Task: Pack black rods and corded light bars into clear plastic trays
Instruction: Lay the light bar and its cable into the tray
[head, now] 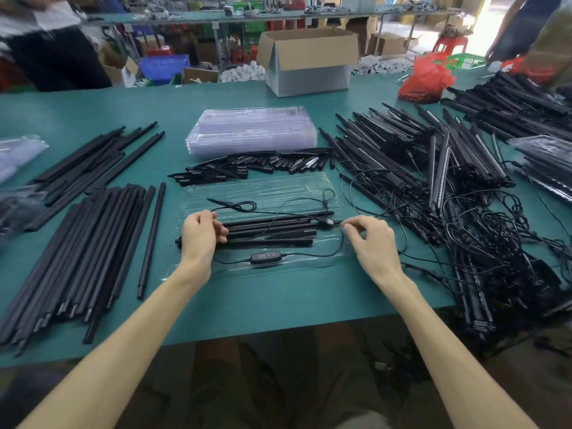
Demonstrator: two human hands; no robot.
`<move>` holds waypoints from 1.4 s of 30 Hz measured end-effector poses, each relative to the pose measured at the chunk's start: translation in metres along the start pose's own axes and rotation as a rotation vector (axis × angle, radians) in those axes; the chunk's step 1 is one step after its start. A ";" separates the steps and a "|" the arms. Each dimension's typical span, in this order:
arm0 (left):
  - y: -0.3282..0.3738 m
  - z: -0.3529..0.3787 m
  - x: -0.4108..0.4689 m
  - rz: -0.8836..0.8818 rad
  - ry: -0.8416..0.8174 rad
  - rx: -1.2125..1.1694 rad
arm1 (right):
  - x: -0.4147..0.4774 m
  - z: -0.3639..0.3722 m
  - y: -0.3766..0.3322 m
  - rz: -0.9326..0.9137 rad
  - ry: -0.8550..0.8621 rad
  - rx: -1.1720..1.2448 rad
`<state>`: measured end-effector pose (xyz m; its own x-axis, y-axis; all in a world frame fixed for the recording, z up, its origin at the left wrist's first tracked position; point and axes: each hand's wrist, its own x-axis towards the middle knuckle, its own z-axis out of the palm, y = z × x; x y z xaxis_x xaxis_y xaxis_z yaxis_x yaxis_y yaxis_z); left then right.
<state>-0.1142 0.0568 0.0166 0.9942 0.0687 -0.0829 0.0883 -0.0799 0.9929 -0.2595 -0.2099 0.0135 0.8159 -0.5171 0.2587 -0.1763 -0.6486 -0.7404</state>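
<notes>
At the middle of the green table (278,298), just before us, the tray (263,188) lies flat with the rods (272,232) laid side by side in it. Our left hand (201,235) curls its fingers round the rods' left ends. Our right hand (371,238) pinches the cord (306,254) between thumb and forefinger at the tray's right end, its other fingers loosely bent. The cord loops over the rods, and its controller (266,257) sits along the tray's near side. Just behind the tray lies a row of short pieces (247,170), and behind that the tray stack (252,131). Loose rods (80,258) crowd the left side, the nearest one close to the tray's left edge and our left wrist. On the right the light bars (402,168) are heaped, and their cord tangle (501,243) reaches close to the right hand and spills over the table's near edge. A box (309,60) and a red bag (425,77) stand well back. A strip of green table lies between the tray and the near edge, crossed by our forearms.
</notes>
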 end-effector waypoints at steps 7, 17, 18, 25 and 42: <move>0.007 -0.026 0.005 0.066 0.058 0.273 | -0.003 0.013 0.001 -0.101 -0.001 -0.167; 0.022 -0.011 0.007 0.691 -0.149 0.874 | -0.004 0.033 -0.007 -0.082 0.046 -0.228; 0.024 -0.004 0.008 0.684 -0.220 0.877 | -0.004 0.034 -0.007 -0.065 0.045 -0.196; 0.019 0.046 0.007 0.749 -0.376 0.987 | -0.003 0.036 -0.001 -0.092 0.057 -0.202; 0.038 0.100 -0.027 0.563 -0.727 0.447 | -0.009 0.032 -0.002 -0.176 0.214 0.401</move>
<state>-0.1313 -0.0475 0.0482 0.6824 -0.7013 0.2061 -0.5361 -0.2886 0.7933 -0.2487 -0.1861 -0.0068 0.6754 -0.5495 0.4918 0.2145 -0.4917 -0.8440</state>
